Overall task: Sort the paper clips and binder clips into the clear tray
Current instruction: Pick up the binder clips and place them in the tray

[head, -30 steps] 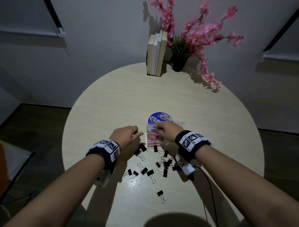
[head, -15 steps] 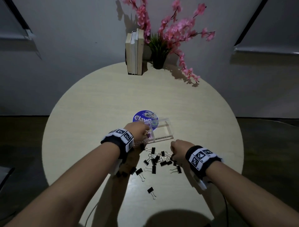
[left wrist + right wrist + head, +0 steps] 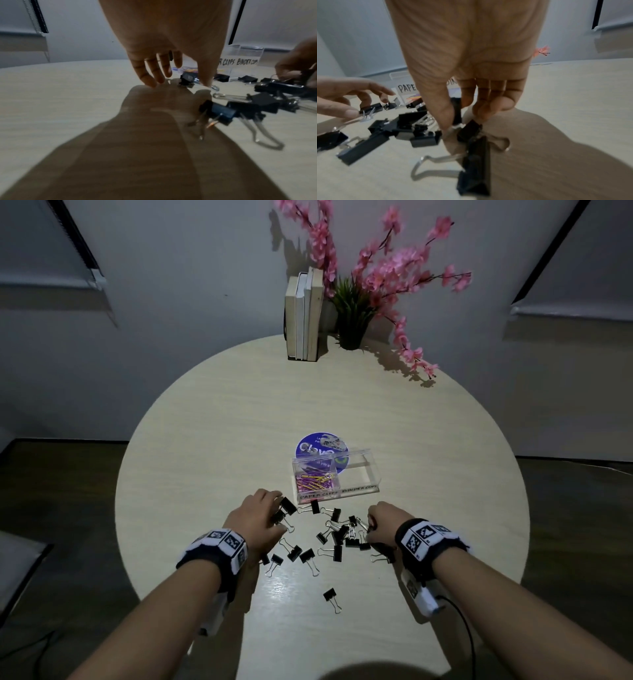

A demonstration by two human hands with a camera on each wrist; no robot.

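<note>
— How would the binder clips (image 3: 337,537) have handled?

— Light, stiff and springy, by the look of them; the wire loops snagged easily, so the black body seemed the surer hold. They lay scattered on the round table (image 3: 212,440), just short of the clear tray (image 3: 359,474), whose left compartment held the paper clips (image 3: 315,480).

— And the hands?

— The right hand (image 3: 467,75) pinched one clip between thumb and curled fingers. The left hand (image 3: 164,44) reached down half spread, fingertips at a clip, not clearly gripping.
</note>
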